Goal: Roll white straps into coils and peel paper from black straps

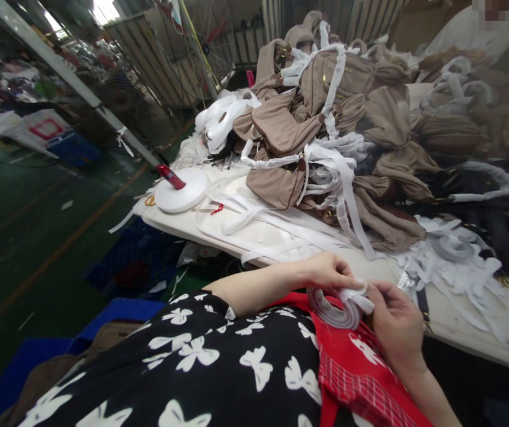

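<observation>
Close in front of my red apron, my left hand (330, 271) is closed with thumb and fingers pinching white strip material. My right hand (397, 317) faces it, its fingertips closed on the same white strip (361, 299). Below and between the hands hangs a coil of white strip (332, 314), resting against the apron (347, 356). Whether something lies inside the pinched part is hidden by the fingers.
Beyond my hands, a white table (236, 237) carries a heap of brown bags (285, 121) with white-wrapped straps. Loose white strips (454, 261) lie at the right. Red-handled scissors (217, 208) and a white disc (183, 188) with a slanted pole (80, 89) are at the left.
</observation>
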Demonstrator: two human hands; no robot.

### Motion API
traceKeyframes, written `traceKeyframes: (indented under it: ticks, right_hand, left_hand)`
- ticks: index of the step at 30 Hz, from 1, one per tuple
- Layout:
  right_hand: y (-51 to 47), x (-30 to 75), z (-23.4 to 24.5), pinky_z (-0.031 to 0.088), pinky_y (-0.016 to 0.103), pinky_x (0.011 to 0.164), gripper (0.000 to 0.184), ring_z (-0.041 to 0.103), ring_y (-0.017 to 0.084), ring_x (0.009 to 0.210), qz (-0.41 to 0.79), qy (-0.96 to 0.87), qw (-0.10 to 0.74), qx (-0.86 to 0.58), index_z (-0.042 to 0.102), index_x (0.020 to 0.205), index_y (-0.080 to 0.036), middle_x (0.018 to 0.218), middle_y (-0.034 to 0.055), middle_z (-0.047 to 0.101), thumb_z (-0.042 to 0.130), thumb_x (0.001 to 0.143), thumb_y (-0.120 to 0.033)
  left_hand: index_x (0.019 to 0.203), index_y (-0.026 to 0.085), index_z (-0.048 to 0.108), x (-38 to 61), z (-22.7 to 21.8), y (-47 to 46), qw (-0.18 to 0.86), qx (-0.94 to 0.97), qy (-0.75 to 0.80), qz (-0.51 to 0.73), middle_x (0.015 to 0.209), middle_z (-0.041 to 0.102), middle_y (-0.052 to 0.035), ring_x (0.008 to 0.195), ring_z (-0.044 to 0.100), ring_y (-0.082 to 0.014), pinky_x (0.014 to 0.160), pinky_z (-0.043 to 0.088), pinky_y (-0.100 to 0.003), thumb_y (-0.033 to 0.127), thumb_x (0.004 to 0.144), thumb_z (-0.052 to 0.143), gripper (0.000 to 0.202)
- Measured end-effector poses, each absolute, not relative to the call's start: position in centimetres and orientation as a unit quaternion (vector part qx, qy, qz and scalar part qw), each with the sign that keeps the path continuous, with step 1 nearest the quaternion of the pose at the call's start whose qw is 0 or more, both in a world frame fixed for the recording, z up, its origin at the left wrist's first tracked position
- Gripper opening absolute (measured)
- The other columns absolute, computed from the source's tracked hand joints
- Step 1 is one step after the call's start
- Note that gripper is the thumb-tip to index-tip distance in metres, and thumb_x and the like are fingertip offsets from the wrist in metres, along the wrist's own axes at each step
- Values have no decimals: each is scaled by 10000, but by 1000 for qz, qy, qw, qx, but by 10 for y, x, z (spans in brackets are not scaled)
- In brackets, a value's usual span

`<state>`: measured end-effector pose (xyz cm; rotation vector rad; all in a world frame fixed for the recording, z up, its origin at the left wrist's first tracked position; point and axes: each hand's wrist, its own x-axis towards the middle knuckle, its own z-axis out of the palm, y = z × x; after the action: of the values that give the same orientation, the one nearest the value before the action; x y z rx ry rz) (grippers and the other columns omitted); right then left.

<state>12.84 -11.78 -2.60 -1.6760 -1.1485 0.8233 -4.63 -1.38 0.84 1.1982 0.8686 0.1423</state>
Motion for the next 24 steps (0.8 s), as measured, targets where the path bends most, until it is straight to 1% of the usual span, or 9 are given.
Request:
traceKeyframes:
  ticks: [2,6,9,12,16,18,21,22,24]
  right_hand:
    - [-118,128,-19,470,300,592,302,630,194,612,240,-536,426,-688,702,868,-197,725,39,707,630,912,-486]
    - [-116,128,-5,444,295,648,258,644,192,683,82,-673,391,-623,678,854,-191,766,56,706,551,983,-375]
    - [-114,131,0,422,300,656,197,633,183,668,20,-746,356,-563,660,867,-188,768,53,703,545,996,-283]
    - [-114,135,0,429,295,679,149,650,179,686,8,-771,346,-534,666,889,-190,790,45,720,568,985,-248]
    - [-110,138,-5,467,278,656,245,667,183,680,131,-669,398,-614,692,921,-197,773,32,722,565,978,-399]
    - [-106,138,-10,465,273,594,341,635,183,633,272,-589,405,-644,679,884,-194,721,21,689,548,964,-499]
    - [-99,138,-20,427,265,526,433,557,169,587,471,-504,393,-608,634,770,-189,652,4,609,550,938,-580]
    - [-98,139,-22,409,262,512,449,530,161,574,498,-489,395,-597,619,742,-188,631,-2,581,552,936,-587]
    - [-97,140,-23,362,256,486,462,470,140,532,474,-501,410,-598,579,687,-191,576,-20,513,541,950,-568]
  left_hand:
    - [784,143,657,-47,13,-13,724,562,397,53,642,616,26,574,536,-88,543,395,-205,571,636,861,496]
    - [755,146,649,-42,20,-14,675,610,414,32,638,603,29,585,534,-93,577,407,-216,458,767,784,340]
    - [820,155,668,-35,20,-20,578,682,447,28,707,652,4,651,574,-125,607,417,-228,364,802,711,214]
    - [879,168,687,-31,20,-26,480,746,459,48,806,695,-14,725,591,-143,630,409,-230,318,797,658,174]
    - [827,180,694,-31,22,-30,460,764,449,51,768,690,1,728,592,-136,623,389,-221,386,848,626,218]
    - [799,176,680,-32,23,-30,452,771,443,62,746,679,5,712,586,-129,611,377,-216,403,858,630,240]
    - [772,170,650,-34,25,-28,435,795,416,78,722,654,6,691,572,-127,606,375,-218,375,870,623,228]
    - [779,169,645,-35,26,-26,431,808,395,77,727,651,3,694,571,-130,616,384,-220,355,880,608,215]
    - [856,170,657,-36,27,-23,424,832,351,72,787,666,-13,743,585,-146,677,421,-231,294,920,529,190]
